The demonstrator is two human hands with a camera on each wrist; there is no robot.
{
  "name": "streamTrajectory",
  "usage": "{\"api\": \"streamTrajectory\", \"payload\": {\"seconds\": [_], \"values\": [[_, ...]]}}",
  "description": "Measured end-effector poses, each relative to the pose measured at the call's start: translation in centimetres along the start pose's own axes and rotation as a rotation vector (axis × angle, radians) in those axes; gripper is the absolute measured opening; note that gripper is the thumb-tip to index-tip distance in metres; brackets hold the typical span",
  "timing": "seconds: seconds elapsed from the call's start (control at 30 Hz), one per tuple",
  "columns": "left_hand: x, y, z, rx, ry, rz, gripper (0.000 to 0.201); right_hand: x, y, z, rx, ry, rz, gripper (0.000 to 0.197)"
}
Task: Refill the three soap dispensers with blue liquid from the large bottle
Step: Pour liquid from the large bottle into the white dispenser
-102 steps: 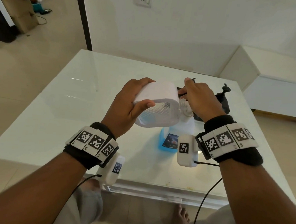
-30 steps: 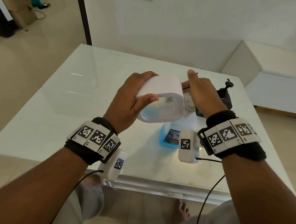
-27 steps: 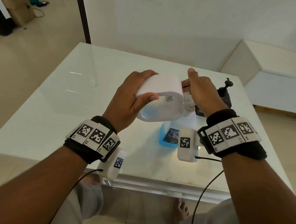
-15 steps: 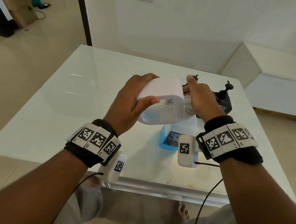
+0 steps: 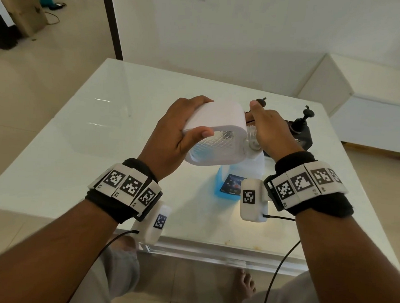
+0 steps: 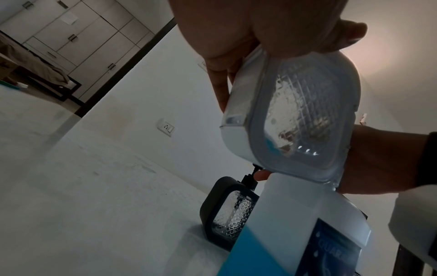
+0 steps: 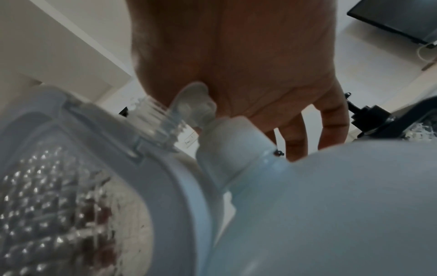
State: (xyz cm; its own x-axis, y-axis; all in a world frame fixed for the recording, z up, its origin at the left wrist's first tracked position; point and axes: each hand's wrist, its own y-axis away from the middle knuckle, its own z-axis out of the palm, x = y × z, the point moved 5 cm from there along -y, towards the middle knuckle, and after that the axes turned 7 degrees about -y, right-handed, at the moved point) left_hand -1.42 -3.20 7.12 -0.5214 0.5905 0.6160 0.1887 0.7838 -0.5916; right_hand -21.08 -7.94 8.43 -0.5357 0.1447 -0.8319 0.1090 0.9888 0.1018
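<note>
1. Near edge of the white glass surface [image 5: 65, 157]: the large bottle [image 5: 229, 186] stands upright on it, blue liquid filling its lower part, the upper part pale; its cap is off, the neck open in the right wrist view.
2. Above the bottle: the left hand [image 5: 172, 135] has its fingers and thumb wrapped round the white soap dispenser [image 5: 216, 133], held in the air and tipped on its side. Its clear threaded neck [image 7: 158, 119] is uncovered and lies just beside the bottle's neck. Only a small pool of blue shows in the dispenser's low corner [image 6: 272, 147].
3. Beside it: the right hand [image 5: 270, 132] is at the dispenser's neck, its fingers curled; a pale rounded piece [image 7: 194, 100] sits against the palm, but whether it is gripped, and what it is, cannot be told.
4. Far side: two dark soap dispensers [image 5: 301, 131] stand with pump heads fitted, their windows showing no blue that can be made out.
5. Progress, as judged: none of the three appears refilled; the white one is opened, the dark two untouched.
6. Against the frames of the preceding seconds: both hands keep the same holds and posture; the bottle has not moved; only the viewpoint shifts slightly.
</note>
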Motion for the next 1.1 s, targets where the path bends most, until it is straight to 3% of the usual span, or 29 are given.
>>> {"api": "streamTrajectory", "payload": {"seconds": [0.27,0.63,0.97,1.1], "values": [[0.01,0.03,-0.11,0.005,-0.006,0.006,0.075,-0.39,-0.23,-0.24,0.007,-0.053,0.002,0.056],[0.14,0.07,0.01,0.007,-0.004,0.006,0.075,-0.02,0.21,-0.13,-0.002,-0.014,0.017,0.041],[0.07,0.08,-0.17,0.022,-0.017,0.009,0.074,-0.62,-0.16,-0.53,0.072,-0.090,-0.011,0.054],[0.12,0.08,-0.19,0.036,-0.017,0.017,0.073,-0.45,-0.14,-0.28,0.053,-0.014,-0.018,0.053]]}}
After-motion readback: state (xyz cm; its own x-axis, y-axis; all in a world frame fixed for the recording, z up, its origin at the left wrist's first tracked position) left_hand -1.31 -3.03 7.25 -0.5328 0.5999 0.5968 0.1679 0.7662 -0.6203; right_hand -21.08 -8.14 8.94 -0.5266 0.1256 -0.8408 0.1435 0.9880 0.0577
